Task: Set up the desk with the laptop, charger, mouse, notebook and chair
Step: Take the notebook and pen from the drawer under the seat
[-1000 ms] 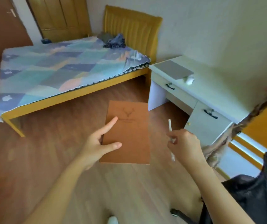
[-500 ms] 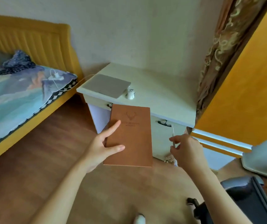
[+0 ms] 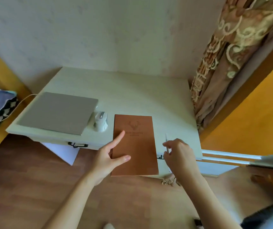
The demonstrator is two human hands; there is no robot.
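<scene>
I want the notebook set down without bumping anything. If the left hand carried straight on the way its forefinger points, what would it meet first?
Probably bare desk top: the left hand holding the notebook points past the mouse, which lies just left of that line. Depth is unclear.

Embossed on the brown notebook [image 3: 135,144] cover: a deer-head emblem with a line of small lettering beneath, too blurred to read. Nothing else legible.

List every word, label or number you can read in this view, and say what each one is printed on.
Notebook cover: a stamped deer-head emblem with two lines of lettering beneath it, too small and blurred to read.
Laptop lid: no text visible.
Mouse: no legible marking.
Nothing else carries readable text.
</scene>
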